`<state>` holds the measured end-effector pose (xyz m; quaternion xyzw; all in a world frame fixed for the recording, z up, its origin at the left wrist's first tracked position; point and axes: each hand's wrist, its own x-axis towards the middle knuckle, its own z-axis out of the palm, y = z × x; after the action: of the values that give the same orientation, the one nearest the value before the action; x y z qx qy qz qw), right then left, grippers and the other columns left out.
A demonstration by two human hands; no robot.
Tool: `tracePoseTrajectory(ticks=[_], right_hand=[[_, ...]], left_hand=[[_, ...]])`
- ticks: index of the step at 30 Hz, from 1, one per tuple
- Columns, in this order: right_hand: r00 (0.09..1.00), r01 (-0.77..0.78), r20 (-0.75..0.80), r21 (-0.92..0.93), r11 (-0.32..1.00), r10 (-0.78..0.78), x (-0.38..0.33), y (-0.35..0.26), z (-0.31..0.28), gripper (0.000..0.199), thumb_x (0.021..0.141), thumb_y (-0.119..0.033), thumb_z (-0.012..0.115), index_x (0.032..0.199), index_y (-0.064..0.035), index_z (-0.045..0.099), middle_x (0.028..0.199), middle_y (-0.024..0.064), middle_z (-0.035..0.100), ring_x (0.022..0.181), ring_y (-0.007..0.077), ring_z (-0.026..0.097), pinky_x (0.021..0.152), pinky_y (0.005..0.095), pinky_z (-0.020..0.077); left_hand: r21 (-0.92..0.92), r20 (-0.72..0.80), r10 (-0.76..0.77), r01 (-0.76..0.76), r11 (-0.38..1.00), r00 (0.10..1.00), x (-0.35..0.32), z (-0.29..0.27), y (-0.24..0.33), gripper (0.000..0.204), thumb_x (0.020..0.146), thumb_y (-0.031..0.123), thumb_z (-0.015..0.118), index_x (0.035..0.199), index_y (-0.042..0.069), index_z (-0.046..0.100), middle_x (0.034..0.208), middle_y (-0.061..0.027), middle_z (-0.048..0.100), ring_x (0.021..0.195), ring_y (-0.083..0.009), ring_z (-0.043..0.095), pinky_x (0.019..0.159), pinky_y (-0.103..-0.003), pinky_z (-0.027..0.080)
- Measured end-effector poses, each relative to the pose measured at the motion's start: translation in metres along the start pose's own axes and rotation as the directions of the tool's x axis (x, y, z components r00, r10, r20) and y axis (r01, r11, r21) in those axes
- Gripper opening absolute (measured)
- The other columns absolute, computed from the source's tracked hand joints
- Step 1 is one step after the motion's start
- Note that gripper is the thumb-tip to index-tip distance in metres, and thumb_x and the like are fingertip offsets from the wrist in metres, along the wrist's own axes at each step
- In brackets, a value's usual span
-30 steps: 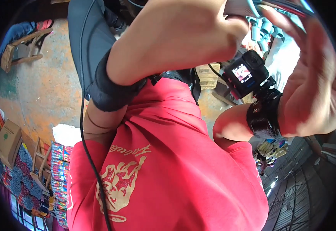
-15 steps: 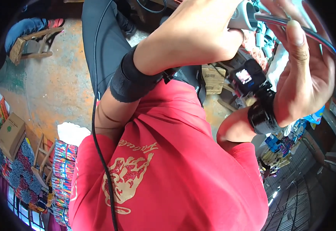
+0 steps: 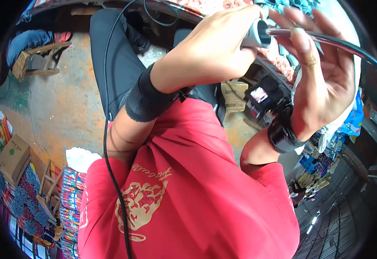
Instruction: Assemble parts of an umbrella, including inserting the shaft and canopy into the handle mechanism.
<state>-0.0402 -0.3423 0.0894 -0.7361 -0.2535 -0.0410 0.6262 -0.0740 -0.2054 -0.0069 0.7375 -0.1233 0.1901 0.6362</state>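
Grey tubular piece (image 3: 251,37) — one of them — sits in the upper right of the frame, held by the left hand (image 3: 228,42), whose fingers are closed around it. From my end of the feed I see its open mouth facing right, where one slender, shiny dark rod (image 3: 330,39) meets it; how far the rod goes in, I cannot tell. My view shows the right hand (image 3: 328,86) just beside, its fingers loosely spread and its thumb crossing the rod — whether they pinch it, I cannot tell.

I count two black wristbands, one on the left forearm (image 3: 144,98) and one on the right (image 3: 285,134), with one small black camera (image 3: 264,96) near the latter. Several more grey-blue pieces (image 3: 293,5) lie at the top right, overlapping too much for me to count, by a floral-patterned cloth (image 3: 210,5).

One black cable (image 3: 116,183) runs down over the red shirt (image 3: 205,181). At the upper left I make out one wooden stool (image 3: 21,65) beside one leg in blue jeans (image 3: 34,39); at the lower left, one cardboard box (image 3: 13,159).
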Motion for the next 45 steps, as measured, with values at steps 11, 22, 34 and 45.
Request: tracePoseTrajectory(ticks=[11,22,34,45], right_hand=[[1.0,0.001,0.006,-0.046,0.999,-0.001,0.0,-0.006,0.003,0.024,0.09,0.002,0.075,0.111,0.0091,0.066,0.095,0.0224,0.076,0.079,0.0303,0.077,0.075,0.032,0.0649],[0.997,-0.065,-0.038,-0.136,0.989,0.061,-0.004,-0.008,0.005,0.033,0.089,0.006,0.074,0.12,0.0089,0.062,0.097,0.0224,0.076,0.088,0.0299,0.077,0.081,0.0313,0.0638],[0.993,-0.12,-0.025,-0.125,0.985,0.118,-0.003,-0.008,0.009,0.033,0.091,0.004,0.074,0.121,0.008,0.061,0.099,0.022,0.076,0.089,0.0283,0.077,0.081,0.0296,0.063],[0.99,-0.143,-0.001,-0.089,0.986,0.144,-0.008,-0.003,-0.005,0.032,0.091,0.004,0.073,0.12,0.0039,0.061,0.105,0.0209,0.076,0.092,0.0245,0.076,0.082,0.027,0.0603]], left_hand=[[-0.051,0.014,0.022,-0.021,0.999,1.0,0.001,0.003,-0.008,0.031,0.071,-0.001,0.059,0.103,0.0,0.056,0.087,-0.0194,0.066,0.071,-0.041,0.058,0.068,-0.047,0.049],[-0.034,0.074,-0.024,0.027,0.999,0.997,-0.001,-0.004,-0.005,0.054,0.075,-0.007,0.057,0.129,-0.001,0.058,0.121,-0.0165,0.066,0.101,-0.0273,0.063,0.092,-0.034,0.05],[-0.085,0.134,-0.13,0.142,0.986,0.983,-0.002,-0.006,0.0,0.055,0.075,-0.007,0.057,0.13,-0.002,0.058,0.123,-0.016,0.066,0.105,-0.0283,0.063,0.094,-0.035,0.051],[-0.124,0.121,-0.11,0.125,0.984,0.986,-0.002,-0.001,-0.001,0.049,0.075,-0.004,0.059,0.124,-0.002,0.056,0.11,-0.0176,0.066,0.092,-0.0307,0.062,0.084,-0.038,0.05]])
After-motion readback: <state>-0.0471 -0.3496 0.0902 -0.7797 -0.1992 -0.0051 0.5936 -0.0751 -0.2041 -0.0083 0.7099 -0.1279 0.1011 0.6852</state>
